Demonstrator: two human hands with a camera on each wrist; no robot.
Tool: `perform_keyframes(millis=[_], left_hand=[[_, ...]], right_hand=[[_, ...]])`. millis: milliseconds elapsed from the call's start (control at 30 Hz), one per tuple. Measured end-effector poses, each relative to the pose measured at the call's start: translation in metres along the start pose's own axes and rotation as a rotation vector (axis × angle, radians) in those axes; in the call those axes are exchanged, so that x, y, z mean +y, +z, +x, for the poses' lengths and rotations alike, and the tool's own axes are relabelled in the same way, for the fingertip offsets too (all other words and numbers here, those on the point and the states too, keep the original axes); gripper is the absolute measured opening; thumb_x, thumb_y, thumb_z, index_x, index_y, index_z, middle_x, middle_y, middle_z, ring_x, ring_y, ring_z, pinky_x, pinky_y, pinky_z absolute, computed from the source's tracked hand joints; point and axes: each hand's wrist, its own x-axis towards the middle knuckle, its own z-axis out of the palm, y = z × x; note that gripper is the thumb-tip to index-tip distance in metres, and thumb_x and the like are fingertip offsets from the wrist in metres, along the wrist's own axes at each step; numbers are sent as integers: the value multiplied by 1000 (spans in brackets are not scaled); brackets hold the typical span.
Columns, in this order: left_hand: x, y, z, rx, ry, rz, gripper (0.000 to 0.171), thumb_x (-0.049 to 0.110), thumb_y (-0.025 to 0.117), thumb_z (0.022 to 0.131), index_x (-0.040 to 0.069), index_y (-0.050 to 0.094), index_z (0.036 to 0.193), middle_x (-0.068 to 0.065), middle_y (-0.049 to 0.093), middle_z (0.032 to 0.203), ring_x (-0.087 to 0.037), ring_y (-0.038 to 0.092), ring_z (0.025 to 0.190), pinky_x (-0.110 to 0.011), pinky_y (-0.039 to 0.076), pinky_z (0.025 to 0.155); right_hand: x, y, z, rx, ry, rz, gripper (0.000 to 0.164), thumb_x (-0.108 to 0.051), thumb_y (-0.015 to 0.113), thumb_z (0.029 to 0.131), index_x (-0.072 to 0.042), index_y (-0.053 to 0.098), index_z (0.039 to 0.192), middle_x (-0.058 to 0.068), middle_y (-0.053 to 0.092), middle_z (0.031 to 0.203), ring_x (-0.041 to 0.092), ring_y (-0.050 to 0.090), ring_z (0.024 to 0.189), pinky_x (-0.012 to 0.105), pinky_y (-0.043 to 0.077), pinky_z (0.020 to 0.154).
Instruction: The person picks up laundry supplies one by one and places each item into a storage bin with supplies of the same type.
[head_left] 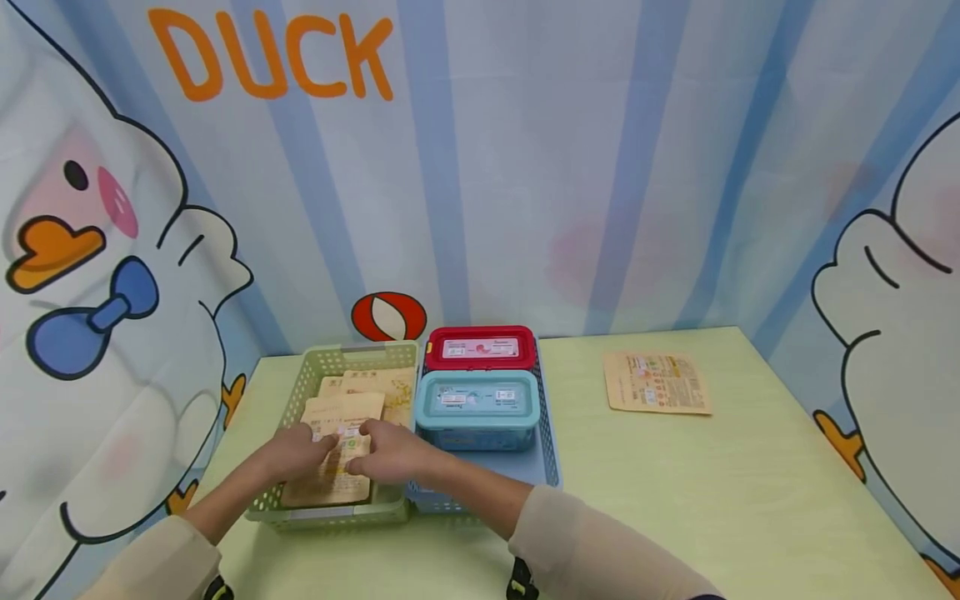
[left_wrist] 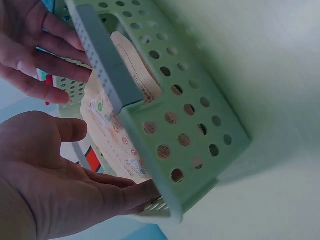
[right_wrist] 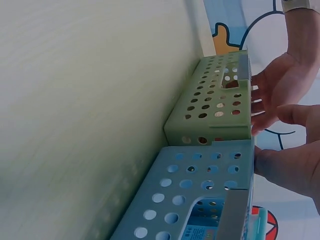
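Note:
In the head view a beige printed packet (head_left: 341, 446) lies on top of other similar packets (head_left: 393, 385) in the green perforated basket (head_left: 330, 520). My left hand (head_left: 296, 454) is at the packet's left side, its fingers (left_wrist: 142, 195) reaching down inside the basket wall in the left wrist view. At the packet's right side is my right hand (head_left: 397, 454), thumb over the printed face. Both thumbs stand apart from the other fingers, which look mostly straight in the wrist views. Some fingertips are hidden behind the basket rim.
A blue perforated basket (head_left: 553, 454) stands directly right of the green one. It holds a red-lidded box (head_left: 480, 347) at the back and a light-blue-lidded box (head_left: 477, 408) before it. Another beige packet (head_left: 657, 383) lies flat on the table (head_left: 720, 500), toward the right.

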Motion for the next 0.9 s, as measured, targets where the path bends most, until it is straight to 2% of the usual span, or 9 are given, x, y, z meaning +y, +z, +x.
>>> perform_keyframes(millis=[167, 300, 433, 633, 767, 900], left_hand=[[1, 8, -2, 13, 14, 19, 48, 30, 48, 109, 10, 49, 65, 1, 40, 58, -10, 31, 50, -26, 31, 50], [1, 12, -5, 15, 24, 17, 49, 31, 47, 110, 10, 48, 66, 1, 40, 58, -10, 31, 50, -27, 31, 50], [4, 15, -9, 4, 27, 4, 51, 32, 47, 111, 12, 48, 64, 1, 39, 58, -9, 29, 49, -26, 29, 49], [10, 14, -12, -38, -1, -14, 47, 31, 44, 111, 9, 50, 70, -1, 42, 63, -8, 28, 50, -26, 29, 49], [12, 10, -11, -44, 12, -7, 43, 29, 46, 110, -1, 52, 80, -6, 44, 69, -13, 35, 53, -29, 33, 52], [14, 5, -11, -43, 23, 13, 46, 29, 46, 112, -15, 50, 102, -14, 49, 81, -20, 44, 60, -33, 39, 57]], right_hand=[[0, 3, 0, -17, 13, -61, 64, -28, 72, 101, -7, 49, 156, 7, 64, 142, 19, 63, 123, 39, 56, 96], [-1, 5, -1, -43, 16, -71, 64, -29, 71, 101, -7, 49, 157, 4, 57, 154, 20, 56, 136, 41, 53, 104], [-1, 3, -2, -85, 23, -30, 62, -30, 72, 101, -7, 52, 154, 4, 56, 154, 21, 56, 137, 41, 53, 103], [0, -2, -5, -128, 26, 44, 63, -35, 72, 101, -5, 53, 152, 6, 55, 154, 22, 55, 138, 43, 54, 100], [0, -6, -7, -128, 9, 56, 62, -36, 72, 101, -5, 54, 152, 5, 55, 154, 22, 55, 137, 43, 54, 99], [-1, -9, -8, -136, -3, 71, 59, -36, 71, 102, -4, 56, 150, 6, 57, 151, 21, 59, 130, 42, 55, 96]])
